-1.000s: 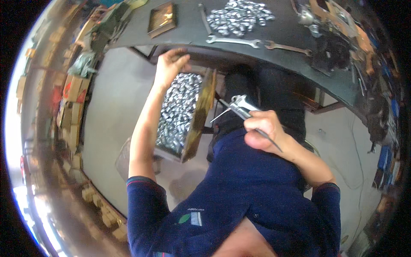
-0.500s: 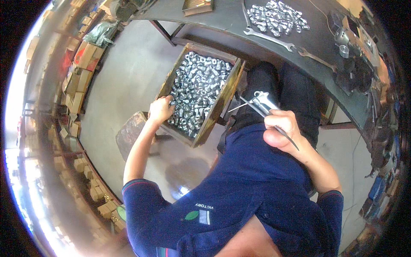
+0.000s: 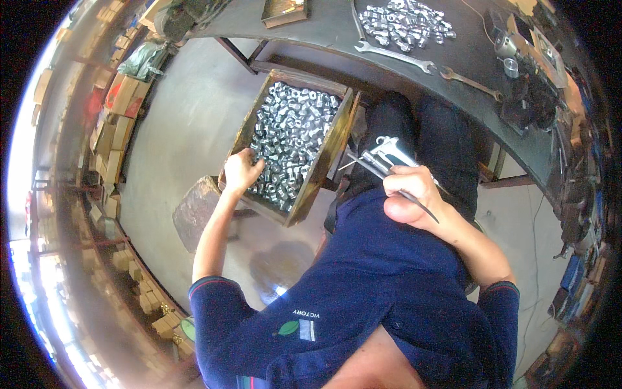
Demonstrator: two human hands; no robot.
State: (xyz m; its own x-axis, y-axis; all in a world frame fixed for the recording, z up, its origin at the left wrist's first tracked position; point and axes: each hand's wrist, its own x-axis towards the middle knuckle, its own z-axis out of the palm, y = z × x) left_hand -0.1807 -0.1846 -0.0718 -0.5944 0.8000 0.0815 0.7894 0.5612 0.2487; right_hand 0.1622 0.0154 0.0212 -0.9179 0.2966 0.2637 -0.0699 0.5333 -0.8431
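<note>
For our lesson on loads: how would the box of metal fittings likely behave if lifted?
The box is probably heavy, filled with metal fittings. Its straight, board-like walls suggest stiffness. The loose fittings would likely shift if it tilted.

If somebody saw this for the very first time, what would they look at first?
Probably the wooden box left of the person's lap, filled with shiny metal pieces, with the left hand at its near left side. Next might be the silver tool in the right hand, above the lap. Another glittery heap sits on the dark table at the top.
</note>
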